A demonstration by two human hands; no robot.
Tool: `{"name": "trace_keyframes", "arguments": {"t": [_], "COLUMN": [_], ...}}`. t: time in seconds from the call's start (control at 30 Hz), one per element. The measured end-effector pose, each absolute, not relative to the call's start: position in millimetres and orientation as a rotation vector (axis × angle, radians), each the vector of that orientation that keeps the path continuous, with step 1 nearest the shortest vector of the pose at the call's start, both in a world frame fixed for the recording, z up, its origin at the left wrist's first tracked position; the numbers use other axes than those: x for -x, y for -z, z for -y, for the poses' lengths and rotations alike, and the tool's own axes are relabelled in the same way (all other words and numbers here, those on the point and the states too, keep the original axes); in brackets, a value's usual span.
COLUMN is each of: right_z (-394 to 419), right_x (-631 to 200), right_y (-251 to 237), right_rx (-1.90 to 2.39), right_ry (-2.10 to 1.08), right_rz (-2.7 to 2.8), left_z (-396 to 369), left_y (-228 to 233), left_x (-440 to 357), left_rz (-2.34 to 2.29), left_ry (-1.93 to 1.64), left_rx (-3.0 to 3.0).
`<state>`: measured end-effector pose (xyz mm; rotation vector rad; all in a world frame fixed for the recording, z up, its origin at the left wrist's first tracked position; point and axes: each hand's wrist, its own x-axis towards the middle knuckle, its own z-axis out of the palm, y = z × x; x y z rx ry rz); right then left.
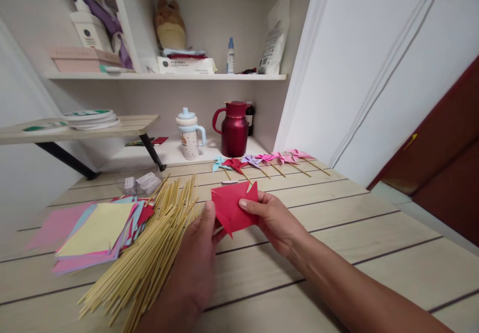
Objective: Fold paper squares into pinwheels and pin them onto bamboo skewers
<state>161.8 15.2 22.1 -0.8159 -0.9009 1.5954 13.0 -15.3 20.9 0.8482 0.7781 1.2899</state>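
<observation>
You're mid-fold: both hands pinch the red paper (232, 207) just above the surface (374, 233), left hand (200, 253) on its lower edge, right hand (275, 221) thumb on top. Sticks (157, 243) lie just left. Looks like the next move needs a stick; free the left hand.

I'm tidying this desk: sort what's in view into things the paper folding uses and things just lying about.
In use:
red paper, held by left hand and right hand
bamboo sticks
coloured paper stack
finished pinwheels

Lying about:
red jug
sippy cup
plates
shelf items
</observation>
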Motion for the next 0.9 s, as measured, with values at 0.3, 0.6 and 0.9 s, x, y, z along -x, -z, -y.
{"name": "trace_keyframes", "arguments": {"t": [0.3,0.6,0.9], "right_z": [-19,-14,-12], "right_x": [-171,-165,-160], "right_y": [-26,-26,-26], "right_rx": [0.766,0.759,0.802], "right_ry": [-1.610,-1.660,-1.645], "right_rz": [0.838,0.862,0.870], "left_z": [15,11,13], "left_y": [-22,-12,-23], "left_x": [-9,-5,-8], "left_rz": [-0.834,-1.069,-1.322], "left_ry": [-1.241,-1.216,-1.218], "left_rx": [-0.946,-0.976,-1.124]}}
